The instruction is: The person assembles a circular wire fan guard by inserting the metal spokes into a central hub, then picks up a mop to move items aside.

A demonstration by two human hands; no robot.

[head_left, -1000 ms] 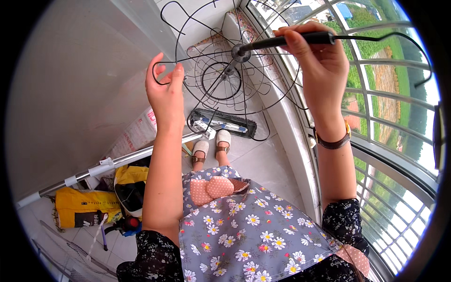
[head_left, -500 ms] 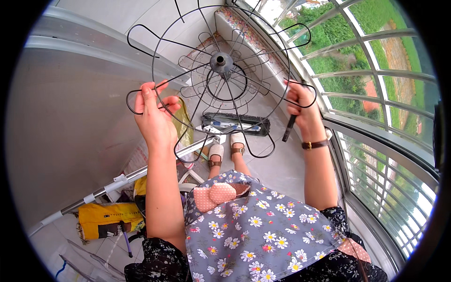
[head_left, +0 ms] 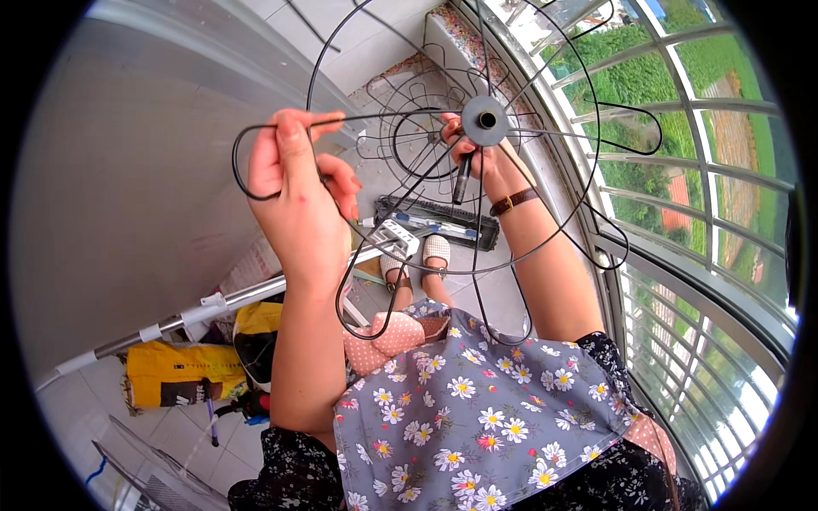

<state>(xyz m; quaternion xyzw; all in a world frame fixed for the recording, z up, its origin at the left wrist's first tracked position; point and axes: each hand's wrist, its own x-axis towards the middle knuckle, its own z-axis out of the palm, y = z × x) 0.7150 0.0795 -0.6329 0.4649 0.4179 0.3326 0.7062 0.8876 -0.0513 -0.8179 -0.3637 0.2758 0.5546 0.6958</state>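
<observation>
A round black wire rack tier (head_left: 485, 123), with long looped arms and a hub at its centre, is raised in front of me. My left hand (head_left: 298, 179) is closed on one looped arm at its left side, thumb and fingers around the wire. Below the hub, my right hand (head_left: 494, 175) grips a short black tube (head_left: 461, 183) that points downward. The hub and spokes partly cover its fingers, so contact with the hub cannot be made out. Further down stands a dark wire rack (head_left: 395, 153) with more looped tiers, partly hidden behind the raised one.
A dark flat mop head (head_left: 469, 232) lies on the tiles ahead of my shoes. A white and metal pole (head_left: 183, 319) slants across the left side, near a yellow bag (head_left: 192, 375). A barred window (head_left: 656, 136) lines the right, a grey panel (head_left: 128, 170) the left.
The wire tier has shifted right and tilted. My right hand has left its right-hand loop and come inward under the hub with the black tube. My left hand still holds its loop.
</observation>
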